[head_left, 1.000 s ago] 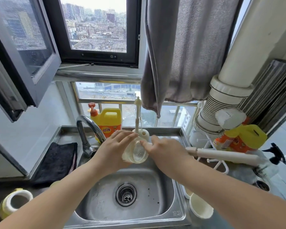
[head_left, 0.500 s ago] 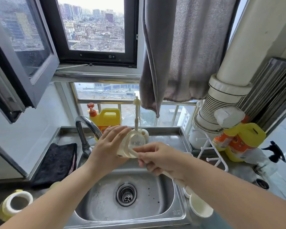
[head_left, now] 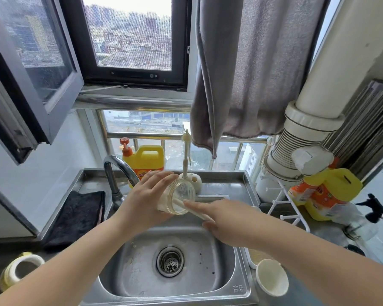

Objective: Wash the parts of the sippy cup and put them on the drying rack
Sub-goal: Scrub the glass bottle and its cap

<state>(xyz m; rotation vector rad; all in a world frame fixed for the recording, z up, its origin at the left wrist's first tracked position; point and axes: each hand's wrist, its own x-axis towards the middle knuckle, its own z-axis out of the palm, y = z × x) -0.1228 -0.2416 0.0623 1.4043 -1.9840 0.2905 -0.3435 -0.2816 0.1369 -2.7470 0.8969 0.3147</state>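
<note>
Scrubbing the cup body (head_left: 181,198) over the sink (head_left: 241,272).
The left hand (head_left: 145,200) grips it; the right hand (head_left: 224,219) pinches the brush handle (head_left: 195,212) inside.

From my seat, the sink (head_left: 227,270) reads as brushed steel, dull and speckled, with a shinier metal tap (head_left: 117,166). The cup (head_left: 179,198) I hold looks like clear, glossy plastic, and the brush handle (head_left: 199,214) in it a smooth off-white plastic. The yellow bottle (head_left: 147,159) is glossy plastic. I see a matt black cloth (head_left: 75,215) and a soft grey towel (head_left: 248,69).
</note>
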